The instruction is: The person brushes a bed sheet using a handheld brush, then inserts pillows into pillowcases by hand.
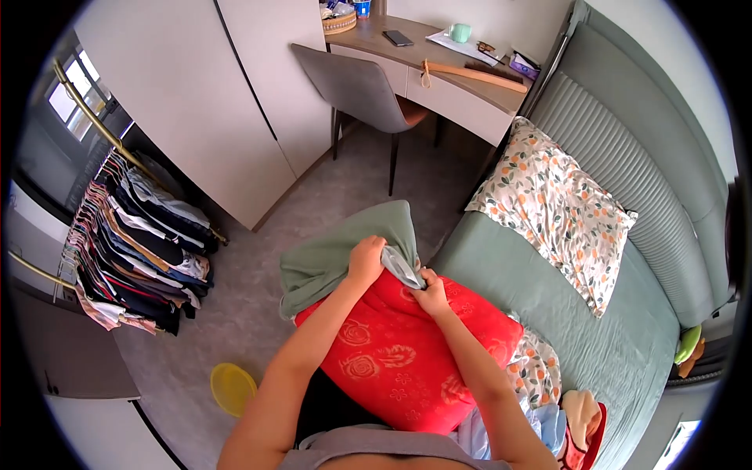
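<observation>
A red pillow (392, 352) with a rose pattern lies against my body, its far end inside a sage-green pillowcase (345, 247). My left hand (366, 261) is closed on the pillowcase's opening edge, near the middle. My right hand (431, 293) pinches the same edge a little to the right. Between the two hands a pale, whitish-grey fold (401, 268) of the fabric shows. The near part of the red pillow is uncovered under my forearms.
To the right is a bed (486, 251) with a green sheet and an orange-print pillow (560, 207). Crumpled clothes (548, 423) lie near me. A yellow bin (233, 389) stands on the floor, a clothes rack (145, 243) at left, a chair (360, 86) by the desk (470, 86).
</observation>
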`<state>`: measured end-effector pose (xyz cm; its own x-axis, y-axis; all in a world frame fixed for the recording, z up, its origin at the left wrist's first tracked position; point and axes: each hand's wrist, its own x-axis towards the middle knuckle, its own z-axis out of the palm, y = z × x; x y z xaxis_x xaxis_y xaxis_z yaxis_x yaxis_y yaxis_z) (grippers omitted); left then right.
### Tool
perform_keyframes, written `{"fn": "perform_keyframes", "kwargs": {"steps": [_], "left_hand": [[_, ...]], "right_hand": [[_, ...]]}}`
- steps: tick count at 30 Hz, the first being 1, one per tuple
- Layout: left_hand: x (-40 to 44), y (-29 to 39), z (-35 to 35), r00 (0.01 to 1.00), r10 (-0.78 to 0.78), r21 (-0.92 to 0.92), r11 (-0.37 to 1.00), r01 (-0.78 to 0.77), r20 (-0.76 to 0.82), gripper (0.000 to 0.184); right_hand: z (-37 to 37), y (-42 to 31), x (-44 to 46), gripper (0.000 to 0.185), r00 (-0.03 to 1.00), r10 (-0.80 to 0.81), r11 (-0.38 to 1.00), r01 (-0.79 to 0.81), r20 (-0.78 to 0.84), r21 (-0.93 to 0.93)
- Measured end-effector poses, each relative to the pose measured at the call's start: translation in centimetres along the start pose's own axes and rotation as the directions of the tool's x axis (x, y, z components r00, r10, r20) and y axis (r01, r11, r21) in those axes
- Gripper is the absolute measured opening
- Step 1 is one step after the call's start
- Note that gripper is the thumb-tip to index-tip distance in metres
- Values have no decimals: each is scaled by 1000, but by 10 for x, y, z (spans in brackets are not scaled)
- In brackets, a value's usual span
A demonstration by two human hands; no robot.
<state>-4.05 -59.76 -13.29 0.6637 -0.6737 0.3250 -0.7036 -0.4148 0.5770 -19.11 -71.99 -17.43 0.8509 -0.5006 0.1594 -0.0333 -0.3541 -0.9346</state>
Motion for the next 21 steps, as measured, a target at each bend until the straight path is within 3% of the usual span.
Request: {"fn": "perform_keyframes", "kwargs": {"steps": [3, 5, 6, 7, 10, 12, 13, 15, 16, 19, 20, 21], "left_hand": [[11, 30, 10, 943, -332, -199, 923, 329, 19, 12], [-16, 59, 27, 964, -265, -250, 932, 261, 21, 14], [-34, 72, 33, 961, -231, -213, 942, 260, 152, 15], [-52, 89, 37, 967, -234, -357, 898, 256, 104, 16], [-61, 78, 35, 936, -273, -338, 879, 336, 222, 18], [-62, 68, 11, 949, -89, -144, 980, 138, 304, 24], [-62, 63, -1, 929, -47, -26, 998, 61, 368, 31], [-68, 28, -7, 903, -75, 124, 992, 24, 423, 36], [-62, 13, -19, 858, -230, 270, 956, 112, 458, 34], [-61, -62, -44, 963, -204, 489, 867, 94, 175, 13], [-61, -76, -60, 971, -233, 531, 830, 171, 53, 13], [-67, -100, -74, 966, -235, 453, 853, 257, -106, 19]], "right_hand": [[-1, -4, 7, 20, 997, 33, 988, -43, -70, -146], [0, -2, 21, 25, 974, 103, 970, -143, -200, -198], [3, 2, 27, 28, 954, 142, 956, -201, -263, -214], [4, 20, 44, 25, 896, 351, 909, -396, -271, -132], [11, -4, 51, 34, 876, -8, 938, -161, -483, -306], [-6, -12, 48, 32, 869, -378, 805, 139, -318, -577], [-14, 1, 45, 19, 857, -499, 730, 339, -124, -593], [-19, 12, 33, 14, 875, -484, 713, 404, 14, -573], [-21, 8, 27, 16, 891, -448, 708, 402, 71, -580], [-31, -7, 12, 22, 874, -416, 698, 484, 251, -527], [-35, -4, 11, 22, 902, -361, 710, 430, 235, -558], [-37, 0, 13, 22, 927, -307, 718, 374, 215, -588]]}}
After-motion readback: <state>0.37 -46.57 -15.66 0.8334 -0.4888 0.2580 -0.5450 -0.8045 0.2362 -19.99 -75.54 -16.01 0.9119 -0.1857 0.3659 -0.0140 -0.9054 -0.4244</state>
